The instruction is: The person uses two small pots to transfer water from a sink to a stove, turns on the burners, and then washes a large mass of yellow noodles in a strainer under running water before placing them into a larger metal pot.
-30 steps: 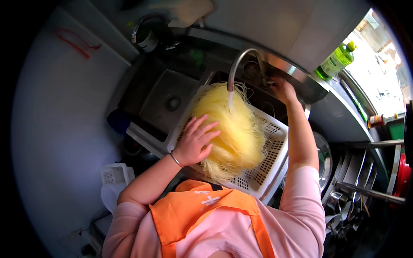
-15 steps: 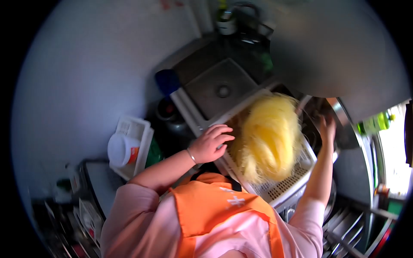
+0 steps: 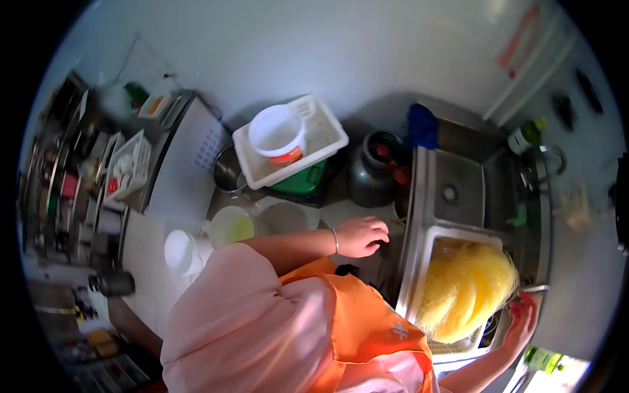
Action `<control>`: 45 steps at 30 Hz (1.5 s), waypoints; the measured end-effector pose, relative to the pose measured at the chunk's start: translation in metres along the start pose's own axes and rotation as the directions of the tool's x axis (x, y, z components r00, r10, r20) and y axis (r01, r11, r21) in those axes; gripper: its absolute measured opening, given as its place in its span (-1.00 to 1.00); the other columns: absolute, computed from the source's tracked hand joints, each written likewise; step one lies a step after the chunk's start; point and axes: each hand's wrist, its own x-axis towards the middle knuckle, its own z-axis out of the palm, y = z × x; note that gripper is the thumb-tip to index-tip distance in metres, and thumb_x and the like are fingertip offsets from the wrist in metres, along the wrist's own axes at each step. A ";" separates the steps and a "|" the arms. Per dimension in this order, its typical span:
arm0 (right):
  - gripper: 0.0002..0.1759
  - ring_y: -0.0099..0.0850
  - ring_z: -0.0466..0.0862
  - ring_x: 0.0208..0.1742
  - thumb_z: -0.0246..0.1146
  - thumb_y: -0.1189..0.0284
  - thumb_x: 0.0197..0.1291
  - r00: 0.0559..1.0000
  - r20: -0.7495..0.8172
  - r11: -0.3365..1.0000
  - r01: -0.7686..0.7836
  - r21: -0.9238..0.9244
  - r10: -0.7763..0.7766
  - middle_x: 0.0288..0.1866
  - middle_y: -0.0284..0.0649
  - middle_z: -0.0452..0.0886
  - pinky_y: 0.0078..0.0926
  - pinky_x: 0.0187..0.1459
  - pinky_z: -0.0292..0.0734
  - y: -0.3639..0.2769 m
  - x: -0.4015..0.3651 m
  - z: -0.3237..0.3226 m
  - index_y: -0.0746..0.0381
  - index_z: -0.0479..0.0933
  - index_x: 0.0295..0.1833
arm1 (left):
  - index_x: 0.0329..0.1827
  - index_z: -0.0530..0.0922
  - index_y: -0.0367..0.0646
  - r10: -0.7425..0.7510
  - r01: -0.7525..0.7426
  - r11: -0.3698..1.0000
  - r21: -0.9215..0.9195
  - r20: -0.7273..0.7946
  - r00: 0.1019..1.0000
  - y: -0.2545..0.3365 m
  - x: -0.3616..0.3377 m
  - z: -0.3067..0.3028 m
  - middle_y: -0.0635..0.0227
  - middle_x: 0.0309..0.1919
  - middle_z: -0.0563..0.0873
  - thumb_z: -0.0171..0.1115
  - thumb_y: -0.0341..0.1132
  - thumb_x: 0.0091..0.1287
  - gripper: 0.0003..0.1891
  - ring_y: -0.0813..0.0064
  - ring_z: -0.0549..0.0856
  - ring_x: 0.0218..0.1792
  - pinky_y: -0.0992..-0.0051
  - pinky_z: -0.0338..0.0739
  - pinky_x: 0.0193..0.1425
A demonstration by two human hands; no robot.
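Yellow noodles (image 3: 466,288) heap tangled in white basket (image 3: 418,262); left hand (image 3: 362,237) and right hand (image 3: 521,318) open, empty.

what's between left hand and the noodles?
Head view: the steel sink edge and the white basket's side wall sit between the left hand and the noodles; nothing else shows there.

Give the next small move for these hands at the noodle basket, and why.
Probably set the left hand on the near rim of the white basket. That hand sits curled beside the sink, clear of the basket, while the right hand is at its far corner and the noodles heap high.
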 end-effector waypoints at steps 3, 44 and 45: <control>-0.64 -0.48 0.59 -0.28 0.08 0.23 0.30 0.986 0.141 0.975 -0.111 0.194 0.085 -0.09 -0.16 0.59 -0.53 -0.25 0.49 0.010 0.040 0.030 0.24 0.46 0.07 | -0.13 0.54 -0.11 -0.081 0.081 0.997 -0.006 0.003 0.997 -0.011 -0.046 -0.022 0.35 -0.12 0.56 0.19 -0.37 0.14 -0.78 0.25 0.53 -0.07 0.34 0.45 0.03; -0.54 -0.16 0.59 0.02 0.12 0.15 0.20 -0.364 0.805 0.714 0.693 -0.102 0.469 -0.02 -0.10 0.61 -0.32 0.03 0.47 0.049 -0.182 0.830 0.21 0.46 0.11 | 0.01 0.55 -0.18 -0.947 0.868 -0.245 -0.432 -0.083 -0.309 0.019 -0.611 -0.158 0.17 -0.09 0.65 0.12 -0.16 0.26 -0.64 0.24 0.63 -0.09 0.37 0.51 0.04; -0.54 -0.16 0.59 0.01 0.12 0.15 0.20 -0.371 0.800 0.708 0.700 -0.092 0.471 -0.02 -0.10 0.62 -0.31 0.02 0.48 0.054 -0.184 0.834 0.21 0.46 0.11 | 0.01 0.55 -0.18 -0.941 0.859 -0.261 -0.440 -0.082 -0.327 0.021 -0.611 -0.158 0.17 -0.09 0.65 0.12 -0.16 0.26 -0.64 0.24 0.63 -0.09 0.37 0.51 0.04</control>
